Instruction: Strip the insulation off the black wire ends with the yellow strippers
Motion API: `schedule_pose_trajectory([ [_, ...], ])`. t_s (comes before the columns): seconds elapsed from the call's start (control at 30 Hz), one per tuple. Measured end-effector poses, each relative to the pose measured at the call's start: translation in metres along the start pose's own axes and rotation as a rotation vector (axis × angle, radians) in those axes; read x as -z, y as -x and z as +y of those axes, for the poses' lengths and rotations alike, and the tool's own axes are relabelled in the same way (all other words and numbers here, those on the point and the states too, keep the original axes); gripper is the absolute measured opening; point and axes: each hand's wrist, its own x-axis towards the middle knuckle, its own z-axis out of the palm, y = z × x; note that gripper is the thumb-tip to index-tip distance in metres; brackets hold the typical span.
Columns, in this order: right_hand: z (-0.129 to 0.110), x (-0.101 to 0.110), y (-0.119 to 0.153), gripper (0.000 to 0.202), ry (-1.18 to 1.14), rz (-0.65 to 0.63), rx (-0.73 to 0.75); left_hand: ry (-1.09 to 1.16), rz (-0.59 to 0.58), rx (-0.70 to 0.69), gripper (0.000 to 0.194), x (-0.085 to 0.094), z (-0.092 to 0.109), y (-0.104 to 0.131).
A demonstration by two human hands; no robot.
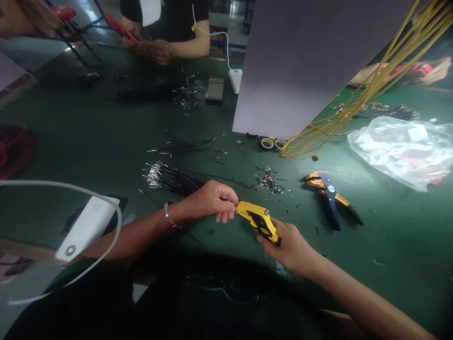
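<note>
The right hand (285, 245) wraps around a yellow tool (260, 219) above the green table (406, 226). The left hand (214, 200) presses thumb and finger together at the tool's nose — what they pinch, I cannot tell — with black wires (173, 178) lying just beyond the wrist.

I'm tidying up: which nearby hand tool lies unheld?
The blue-and-orange plier-shaped tool lies on the green table; the yellow-and-black pistol-shaped tool is in the right grip.
</note>
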Motion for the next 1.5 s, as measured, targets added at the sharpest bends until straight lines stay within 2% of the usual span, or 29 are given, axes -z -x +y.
schedule_pose_trajectory([
  [0.3,-0.002,0.002,0.0,0.009,-0.022,-0.041,0.021,-0.047,0.018,0.017,0.014,0.001,0.0,0.001],
  [0.57,-0.004,0.004,-0.001,0.016,0.018,-0.068,0.003,-0.054,0.053,0.006,0.015,-0.001,-0.006,0.001],
  [0.8,0.0,0.003,-0.002,0.015,0.01,-0.067,0.003,-0.044,0.018,0.008,0.015,-0.001,-0.005,0.001],
  [1.0,-0.001,0.004,-0.004,0.013,-0.067,-0.084,-0.027,-0.025,0.068,0.035,0.013,-0.002,-0.005,0.0],
  [1.23,-0.003,0.005,-0.007,0.011,0.089,0.027,0.014,0.003,0.122,0.035,0.013,-0.002,-0.005,0.0],
  [1.3,-0.003,0.006,-0.007,0.011,0.016,-0.017,-0.006,0.011,0.109,0.028,0.01,-0.002,-0.004,0.0],
  [1.5,-0.008,0.015,-0.006,0.007,-0.379,-0.262,-0.121,0.041,0.053,0.02,0.013,-0.001,-0.005,-0.001],
])
